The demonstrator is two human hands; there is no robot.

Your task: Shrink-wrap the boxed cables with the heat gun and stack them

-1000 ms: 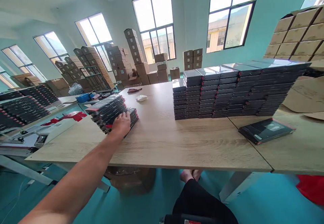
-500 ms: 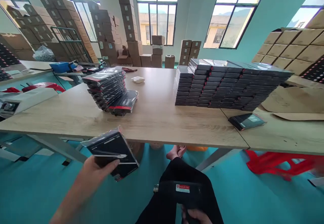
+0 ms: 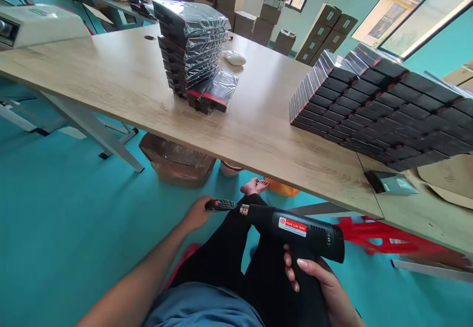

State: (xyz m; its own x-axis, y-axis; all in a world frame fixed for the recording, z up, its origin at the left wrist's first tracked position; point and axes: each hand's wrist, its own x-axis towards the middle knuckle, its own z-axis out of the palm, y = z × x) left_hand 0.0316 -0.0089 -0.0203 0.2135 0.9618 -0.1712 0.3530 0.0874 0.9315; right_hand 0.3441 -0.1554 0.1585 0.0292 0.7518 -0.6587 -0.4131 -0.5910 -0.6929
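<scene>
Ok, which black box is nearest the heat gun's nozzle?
The box held in the left hand, just before the nozzle; the other black boxes sit on the table.

The count runs to one bare left hand (image 3: pixel 197 212), one bare right hand (image 3: pixel 325 282), one black pistol-shaped heat gun (image 3: pixel 295 228) and one slim black film-wrapped box (image 3: pixel 223 205). Further black boxes form one tall film-wrapped stack (image 3: pixel 194 46), one low film-wrapped stack (image 3: pixel 216 91) and one long block (image 3: pixel 384 110), too crowded to number singly. There is also one lone dark flat box (image 3: pixel 395 183).
</scene>
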